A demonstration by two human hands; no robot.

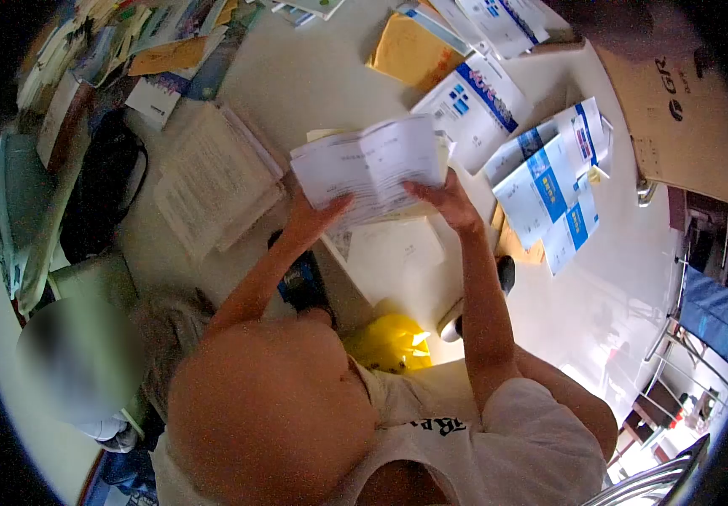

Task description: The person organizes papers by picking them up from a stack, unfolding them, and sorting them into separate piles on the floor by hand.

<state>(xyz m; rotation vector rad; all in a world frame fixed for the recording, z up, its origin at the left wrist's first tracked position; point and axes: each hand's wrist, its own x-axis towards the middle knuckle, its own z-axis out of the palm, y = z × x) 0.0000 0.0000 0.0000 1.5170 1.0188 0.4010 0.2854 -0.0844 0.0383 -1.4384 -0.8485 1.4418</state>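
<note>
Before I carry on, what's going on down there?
A person is holding a creased, printed white paper in both hands, the left hand and right hand at its near edge, thumbs on top. Whether other sheets are held beneath is unclear. A paper stack lies to the left, blue-and-white booklets to the right, and a yellow bag sits nearer the body.

matt paper sheets, glossy plastic bag

Your left hand and right hand grip a creased printed sheet; a paper stack lies to its left.
</note>
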